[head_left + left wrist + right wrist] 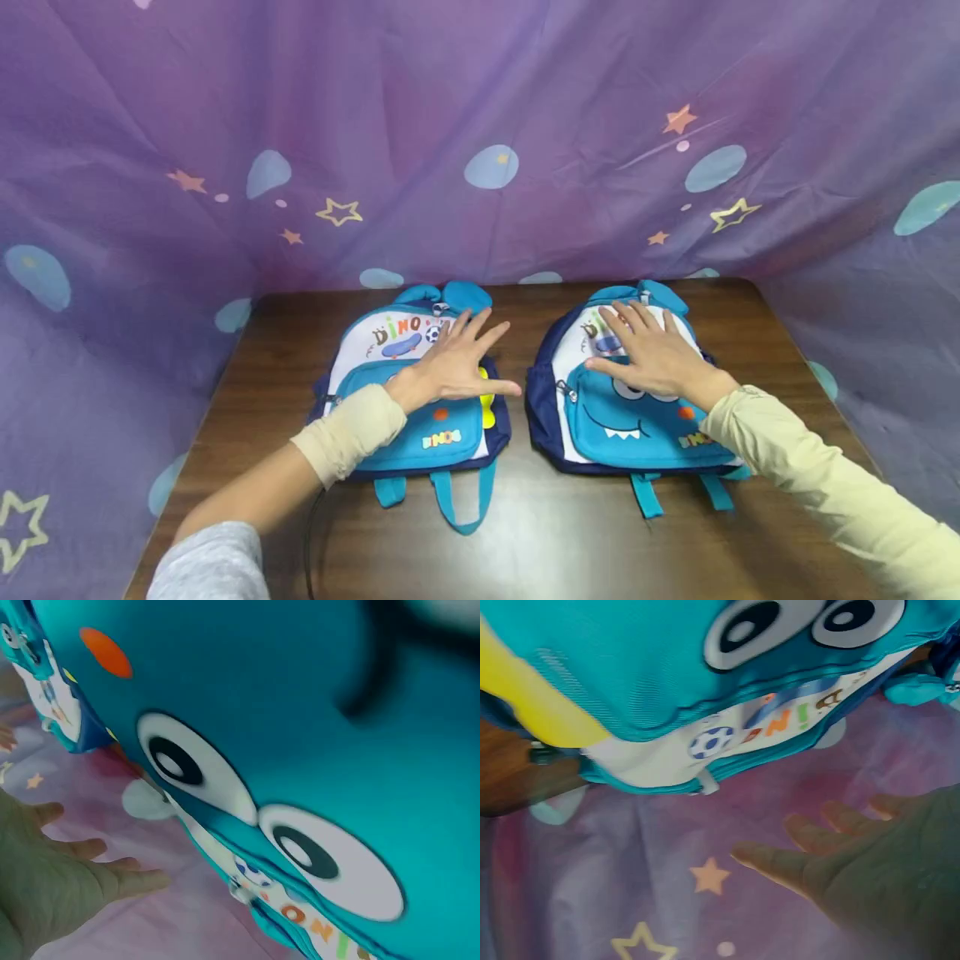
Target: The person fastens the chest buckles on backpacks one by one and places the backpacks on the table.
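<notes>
Two children's backpacks in teal, white and navy, with a cartoon dinosaur face, lie side by side on a brown table. Over the left backpack (408,425) my left hand (453,362) is held with its fingers spread. Above the right backpack (615,425) my right hand (652,354) hovers in the same way, fingers apart. Both wrist views show a gap between hand and bag: the left hand (67,877) beside the teal front pocket (315,750), the right hand (870,862) off the bag's top edge. Neither hand holds anything.
The brown wooden table (247,417) has a purple curtain (420,125) with stars and blue spots behind and around it. Teal straps (465,521) hang from the bags toward the near side. A thin black cable (307,542) runs below my left forearm.
</notes>
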### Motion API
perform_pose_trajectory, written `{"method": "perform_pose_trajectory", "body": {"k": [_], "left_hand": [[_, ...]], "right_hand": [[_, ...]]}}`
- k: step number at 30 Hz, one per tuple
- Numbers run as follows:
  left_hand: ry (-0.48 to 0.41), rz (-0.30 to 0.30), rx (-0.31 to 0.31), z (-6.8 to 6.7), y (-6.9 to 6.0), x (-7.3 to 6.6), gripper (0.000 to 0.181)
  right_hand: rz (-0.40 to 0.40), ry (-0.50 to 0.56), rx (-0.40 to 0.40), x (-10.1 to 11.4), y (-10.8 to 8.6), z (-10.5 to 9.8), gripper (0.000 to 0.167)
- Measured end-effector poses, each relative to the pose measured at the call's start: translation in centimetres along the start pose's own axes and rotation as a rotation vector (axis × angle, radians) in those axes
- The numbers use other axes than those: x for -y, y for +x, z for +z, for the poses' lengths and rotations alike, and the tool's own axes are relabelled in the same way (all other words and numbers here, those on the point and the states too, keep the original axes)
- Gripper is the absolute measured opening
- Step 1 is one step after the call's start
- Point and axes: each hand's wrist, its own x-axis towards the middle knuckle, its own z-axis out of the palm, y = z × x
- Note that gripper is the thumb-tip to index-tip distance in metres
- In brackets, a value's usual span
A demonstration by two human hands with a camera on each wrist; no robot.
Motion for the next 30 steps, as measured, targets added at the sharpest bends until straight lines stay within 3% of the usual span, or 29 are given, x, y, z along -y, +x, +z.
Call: {"method": "perform_pose_trajectory", "body": {"k": [9, 16, 21, 24, 30], "left_hand": [[-0.134, 0.001, 0.015, 0.2, 0.8, -1.7, 0.11], [-0.381, -0.04, 0.082, 0.7, 1.6, -4.3, 0.11], [-0.511, -0.063, 0.088, 1.0, 2.1, -5.9, 0.109], [-0.632, -0.146, 0.086, 1.4, 2.3, -7.1, 0.109], [-0.825, -0.451, 0.09, 3.0, 3.0, -9.5, 0.116]], "right_hand": [[0.173, 0.051, 0.038, -1.9, -2.0, -0.7, 0.112], [0.317, 0.112, 0.074, -3.5, -4.2, -0.3, 0.119], [0.421, 0.184, 0.135, -4.5, -5.4, 0.1, 0.123], [0.488, 0.228, 0.177, -5.4, -6.3, 0.5, 0.123], [0.656, 0.367, 0.305, -7.1, -8.2, 1.5, 0.123]]}}
